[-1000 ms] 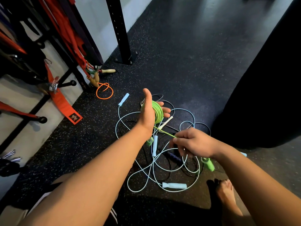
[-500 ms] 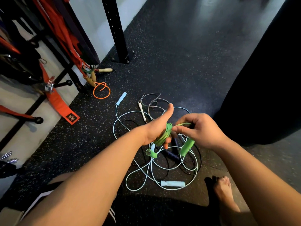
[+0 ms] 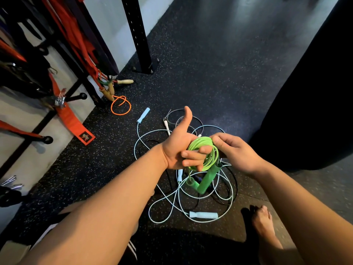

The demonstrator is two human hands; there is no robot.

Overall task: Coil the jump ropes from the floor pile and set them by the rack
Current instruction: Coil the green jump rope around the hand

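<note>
Looking down from the head view, the left hand [image 3: 177, 150] has the green jump rope [image 3: 201, 140] coiled round its curled fingers, thumb raised, above the floor pile [image 3: 203, 215] of pale blue and black ropes. The right hand [image 3: 236, 152] has its grip pinching the coil's upper edge. Two green handles [image 3: 207, 178] hang below the coil. An orange rope [image 3: 120, 106] lies beside the rack [image 3: 137, 31].

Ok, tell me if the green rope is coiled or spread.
Coiled: the green rope loops round the left hand, the right hand pinching it; its handles hang free.
</note>
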